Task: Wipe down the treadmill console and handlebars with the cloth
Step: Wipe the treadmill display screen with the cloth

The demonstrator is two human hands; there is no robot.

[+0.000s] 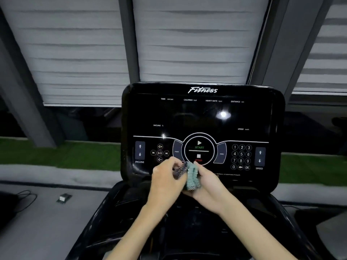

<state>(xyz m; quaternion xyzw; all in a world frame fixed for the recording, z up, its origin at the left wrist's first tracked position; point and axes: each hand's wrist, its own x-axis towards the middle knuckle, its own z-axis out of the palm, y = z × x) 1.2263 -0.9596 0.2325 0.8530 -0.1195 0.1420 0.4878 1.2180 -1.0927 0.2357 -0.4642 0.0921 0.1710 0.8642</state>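
The black glossy treadmill console (pixel 202 117) stands straight ahead, its screen dark, with START and STOP buttons, a number pad and INCLINE and SPEED arrows along its lower half. A small teal-grey cloth (pixel 191 175) is bunched up in front of the console's bottom edge. My left hand (pixel 165 177) pinches the cloth's dark left end, and my right hand (pixel 207 182) grips its teal right side from below. Both hands sit just under the STOP button. The handlebars are dark and hard to make out below the console.
Grey window blinds (pixel 82 53) with dark frames fill the background. A green strip (pixel 56 152) runs behind the console. On the grey floor at left lie a small white-and-dark object (pixel 63 198) and a black cable (pixel 24 197). The treadmill's black lower housing (pixel 120 218) surrounds my forearms.
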